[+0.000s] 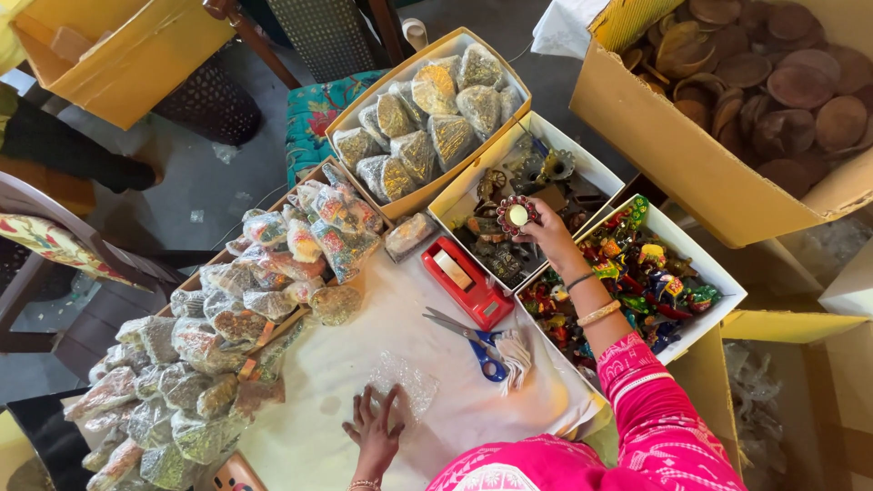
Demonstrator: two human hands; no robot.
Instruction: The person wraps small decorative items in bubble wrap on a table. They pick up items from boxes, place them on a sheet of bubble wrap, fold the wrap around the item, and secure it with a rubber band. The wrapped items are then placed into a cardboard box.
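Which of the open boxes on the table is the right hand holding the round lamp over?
The middle white box of dark metal pieces, not the colourful one.

White-clothed table [346,364]: red tape dispenser [466,280], blue scissors [473,341], boxes [582,218].

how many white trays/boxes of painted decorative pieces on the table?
2. One white box of dark metallic pieces sits at centre, where the right hand lifts a round candle holder. A second white box of multicoloured pieces lies right of it. Others may be hidden.
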